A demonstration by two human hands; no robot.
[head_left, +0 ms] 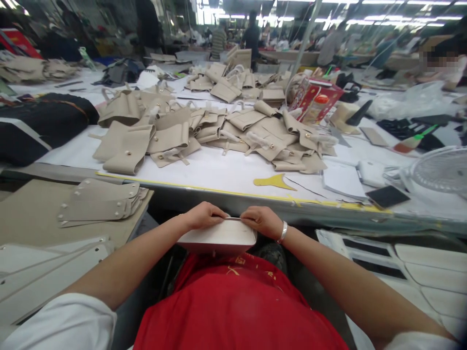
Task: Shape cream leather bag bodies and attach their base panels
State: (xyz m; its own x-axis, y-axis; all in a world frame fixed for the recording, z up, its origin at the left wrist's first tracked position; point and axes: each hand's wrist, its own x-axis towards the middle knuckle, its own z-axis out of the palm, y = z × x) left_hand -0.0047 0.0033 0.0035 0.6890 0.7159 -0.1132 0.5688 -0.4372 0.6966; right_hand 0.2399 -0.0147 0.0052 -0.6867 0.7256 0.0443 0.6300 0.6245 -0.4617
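Low in front of my red apron, below the table edge, I hold a pale beige bag piece (219, 235) that looks folded into a box-like shape. My left hand (206, 215) grips its far edge left of the middle, fingers curled over the rim. On the same edge, a short way to the right, my right hand (261, 221) pinches the corner; a silver bracelet circles that wrist. A small whitish bit shows between the two hands, too small to name. The underside of the piece is hidden from me.
Several beige bag pieces (251, 129) lie heaped across the white table (219, 170). A yellow scraper-like tool (274, 182) rests near its front edge. Stacked panels (100, 201) lie to my left, pale strips (432, 255) to my right. A fan (443, 167) stands at right.
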